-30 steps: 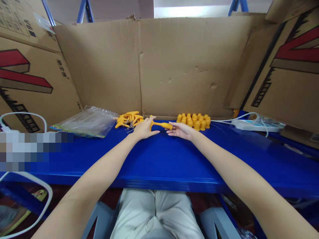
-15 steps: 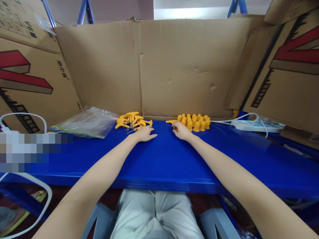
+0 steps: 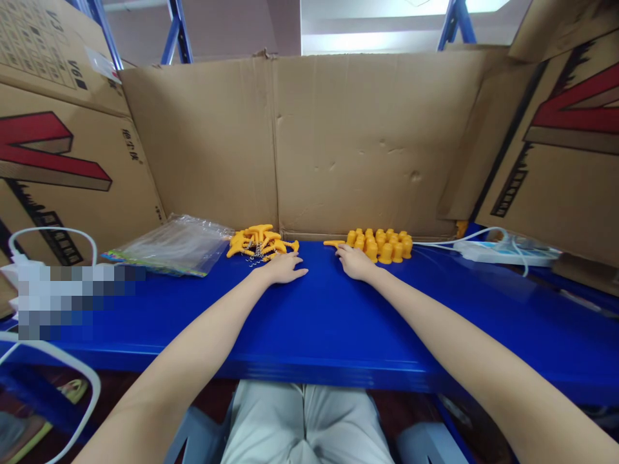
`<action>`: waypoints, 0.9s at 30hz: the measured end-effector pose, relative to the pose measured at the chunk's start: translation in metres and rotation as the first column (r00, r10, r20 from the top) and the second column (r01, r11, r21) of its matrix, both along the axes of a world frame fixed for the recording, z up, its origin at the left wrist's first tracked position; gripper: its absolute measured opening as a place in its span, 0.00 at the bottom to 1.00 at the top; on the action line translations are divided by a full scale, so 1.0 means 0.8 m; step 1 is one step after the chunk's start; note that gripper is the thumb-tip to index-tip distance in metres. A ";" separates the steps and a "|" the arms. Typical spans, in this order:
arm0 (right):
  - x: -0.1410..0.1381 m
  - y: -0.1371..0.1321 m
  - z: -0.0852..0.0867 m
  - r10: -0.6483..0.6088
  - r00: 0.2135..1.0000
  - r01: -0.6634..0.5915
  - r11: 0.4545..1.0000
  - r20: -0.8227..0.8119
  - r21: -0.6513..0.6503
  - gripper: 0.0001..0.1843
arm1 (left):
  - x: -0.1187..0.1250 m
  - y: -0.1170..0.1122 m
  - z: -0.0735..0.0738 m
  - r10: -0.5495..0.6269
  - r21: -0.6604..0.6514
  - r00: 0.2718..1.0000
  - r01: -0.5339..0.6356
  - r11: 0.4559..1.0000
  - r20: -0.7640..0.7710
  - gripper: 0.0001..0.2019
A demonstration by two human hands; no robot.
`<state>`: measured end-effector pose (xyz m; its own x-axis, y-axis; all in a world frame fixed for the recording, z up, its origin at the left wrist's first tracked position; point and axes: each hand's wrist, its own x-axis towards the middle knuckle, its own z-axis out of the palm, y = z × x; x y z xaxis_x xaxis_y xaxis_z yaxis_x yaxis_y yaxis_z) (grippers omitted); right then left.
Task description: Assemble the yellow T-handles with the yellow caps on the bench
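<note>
My left hand (image 3: 283, 267) lies flat on the blue table (image 3: 319, 316) with its fingers stretched out. It rests just in front of a pile of yellow T-shaped parts (image 3: 261, 240) mixed with small metal springs. My right hand (image 3: 355, 261) rests palm down on the table, fingers loosely extended and holding nothing. Right beyond its fingertips lies a single yellow T-handled piece (image 3: 333, 243). Beside that stands a tight group of several upright yellow caps (image 3: 383, 243).
Cardboard sheets wall in the back (image 3: 367, 135) and both sides of the table. A stack of clear plastic bags (image 3: 174, 245) lies at the left. A white power strip with cables (image 3: 488, 251) sits at the right. A white cable (image 3: 53, 231) loops at the far left.
A second ago both hands held one long yellow piece between them. The right hand moved it right and set it down by the caps. Both hands now rest empty on the table.
</note>
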<state>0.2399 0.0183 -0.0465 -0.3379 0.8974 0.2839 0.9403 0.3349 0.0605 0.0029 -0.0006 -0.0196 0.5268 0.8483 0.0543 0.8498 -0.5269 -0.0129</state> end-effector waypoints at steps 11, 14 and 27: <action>-0.008 0.008 0.016 -0.074 0.994 0.077 0.996 0.080 -0.039 0.23 | -0.002 0.005 -0.007 -0.022 0.019 0.998 0.021 1.000 0.059 0.29; -0.008 0.013 0.016 -0.108 0.986 0.111 0.994 0.127 -0.014 0.23 | -0.002 0.007 -0.008 -0.019 0.019 0.998 0.018 1.000 0.064 0.29; -0.007 0.013 -0.001 -0.203 0.979 0.202 0.952 -0.019 0.231 0.24 | 0.000 0.003 -0.004 -0.017 0.033 0.997 0.014 0.999 0.079 0.29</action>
<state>0.2340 0.0288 -0.0473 -0.1579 0.8572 0.4901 0.9864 0.1141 0.1181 0.0029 0.0017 -0.0230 0.5328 0.8372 0.1234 0.8406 -0.5404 0.0372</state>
